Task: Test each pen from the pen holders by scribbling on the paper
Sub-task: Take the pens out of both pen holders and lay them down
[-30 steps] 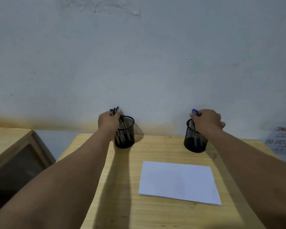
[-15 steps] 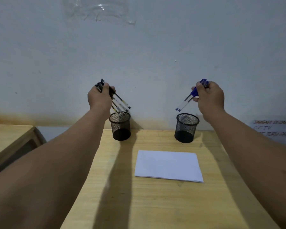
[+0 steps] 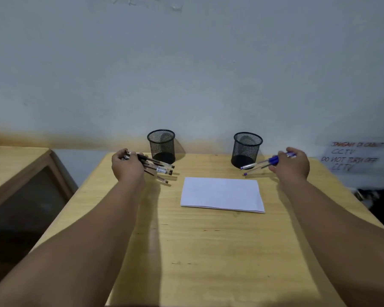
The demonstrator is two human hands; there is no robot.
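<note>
Two black mesh pen holders stand at the back of the wooden table, the left holder [image 3: 161,144] and the right holder [image 3: 247,148], both with no pens showing inside. A white sheet of paper [image 3: 222,194] lies in front of them. My left hand [image 3: 125,166] grips a bundle of black pens [image 3: 159,169], low over the table left of the paper, tips pointing right. My right hand [image 3: 294,163] grips a few blue pens [image 3: 261,163] beside the right holder, tips pointing left and down.
The wooden table [image 3: 208,251] butts against a grey wall. A lower wooden cabinet [image 3: 16,173] stands to the left. A handwritten CCTV notice [image 3: 353,157] hangs on the wall at right, with dark items below it.
Both hands lifted the pens out of the holders, then came down toward the table on either side of the paper. The holders now stand without pens.
</note>
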